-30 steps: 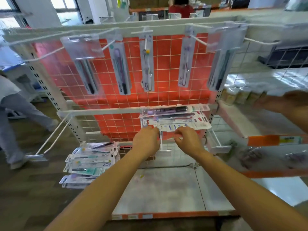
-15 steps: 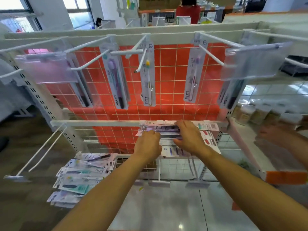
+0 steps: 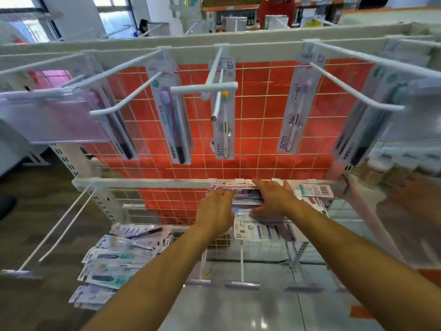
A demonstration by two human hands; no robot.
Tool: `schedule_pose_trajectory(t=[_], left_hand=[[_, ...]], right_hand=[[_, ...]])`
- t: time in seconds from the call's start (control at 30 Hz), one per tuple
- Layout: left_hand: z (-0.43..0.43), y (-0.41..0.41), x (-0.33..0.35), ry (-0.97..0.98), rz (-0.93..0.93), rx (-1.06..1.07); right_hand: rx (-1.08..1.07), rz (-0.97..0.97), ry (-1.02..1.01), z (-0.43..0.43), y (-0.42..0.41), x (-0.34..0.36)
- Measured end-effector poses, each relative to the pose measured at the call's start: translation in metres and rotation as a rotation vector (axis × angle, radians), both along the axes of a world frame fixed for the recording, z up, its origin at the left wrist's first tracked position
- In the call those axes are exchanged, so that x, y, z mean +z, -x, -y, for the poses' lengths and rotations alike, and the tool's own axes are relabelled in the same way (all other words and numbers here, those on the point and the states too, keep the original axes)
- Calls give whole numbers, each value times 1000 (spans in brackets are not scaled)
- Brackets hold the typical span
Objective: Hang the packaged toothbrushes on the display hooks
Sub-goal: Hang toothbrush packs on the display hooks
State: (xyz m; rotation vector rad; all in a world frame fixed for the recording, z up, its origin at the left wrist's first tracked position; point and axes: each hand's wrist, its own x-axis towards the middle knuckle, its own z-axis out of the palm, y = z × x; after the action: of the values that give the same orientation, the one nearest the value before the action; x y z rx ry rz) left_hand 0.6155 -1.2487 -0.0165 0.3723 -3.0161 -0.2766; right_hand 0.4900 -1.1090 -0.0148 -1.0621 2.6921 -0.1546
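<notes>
Head view: the packaged toothbrushes (image 3: 245, 199) lie stacked flat just below the white rail (image 3: 143, 182), over the lower hooks (image 3: 241, 263), with their long axis running left to right and one barcode end poking out rightward. My left hand (image 3: 214, 211) curls its fingers (image 3: 224, 193) over the stack's left end, gripping it. My right hand (image 3: 274, 201) rests on top, fingers straight and spread toward the rail.
</notes>
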Motion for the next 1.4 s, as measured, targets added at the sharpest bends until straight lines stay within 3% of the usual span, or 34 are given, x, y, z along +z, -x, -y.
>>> schedule_pose_trajectory(t=[0.23, 0.43, 0.63, 0.9, 1.23, 1.4], left_hand=[[-2, 5, -6, -64, -40, -20], [-6, 3, -9, -63, -88, -26], [-9, 1, -10, -65, -120, -10], [-15, 3, 0, -96, -245, 43], [-22, -2, 10, -111, -515, -13], [-28, -3, 18, -77, -565, 38]], right_hand=[[21, -104, -74, 3, -2, 2], [4, -44, -93, -6, -1, 2], [20, -13, 22, -14, -7, 8], [57, -135, 21, -16, -14, 15], [9, -174, 77, -27, -24, 31], [-66, -111, 48, -28, -26, 54]])
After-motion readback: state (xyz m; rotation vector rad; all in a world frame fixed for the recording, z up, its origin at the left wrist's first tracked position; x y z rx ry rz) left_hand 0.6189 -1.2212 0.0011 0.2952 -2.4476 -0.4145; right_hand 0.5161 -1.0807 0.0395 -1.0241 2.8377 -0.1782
